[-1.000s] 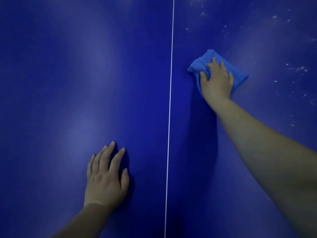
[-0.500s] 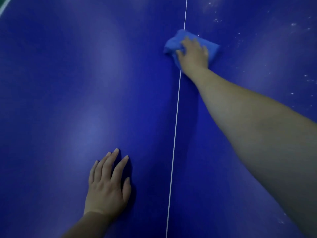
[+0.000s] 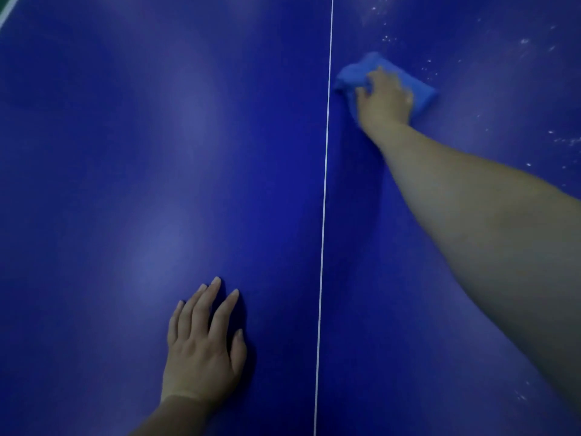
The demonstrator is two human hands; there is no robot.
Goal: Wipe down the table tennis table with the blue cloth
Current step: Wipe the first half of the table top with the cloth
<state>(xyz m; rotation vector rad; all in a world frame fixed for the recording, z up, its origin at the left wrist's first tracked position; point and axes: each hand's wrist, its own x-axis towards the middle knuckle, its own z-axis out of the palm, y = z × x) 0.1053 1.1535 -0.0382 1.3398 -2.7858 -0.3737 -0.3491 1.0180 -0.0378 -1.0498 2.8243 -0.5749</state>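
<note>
The dark blue table tennis table (image 3: 157, 152) fills the view, with its white centre line (image 3: 323, 215) running up the middle. The lighter blue cloth (image 3: 421, 89) lies on the table just right of the line, at the far end of my reach. My right hand (image 3: 385, 99) presses down on it, fingers bent over the cloth and thumb hooked into its bunched left edge. My left hand (image 3: 202, 344) rests flat on the table left of the line, near me, fingers spread and holding nothing.
White specks and dust (image 3: 525, 42) are scattered on the table's far right part, beyond and right of the cloth. A sliver of the table's white edge (image 3: 6, 11) shows at the top left corner.
My right hand slid the cloth left onto the centre line, then back to the right of it and slightly nearer. My left hand stayed planted.
</note>
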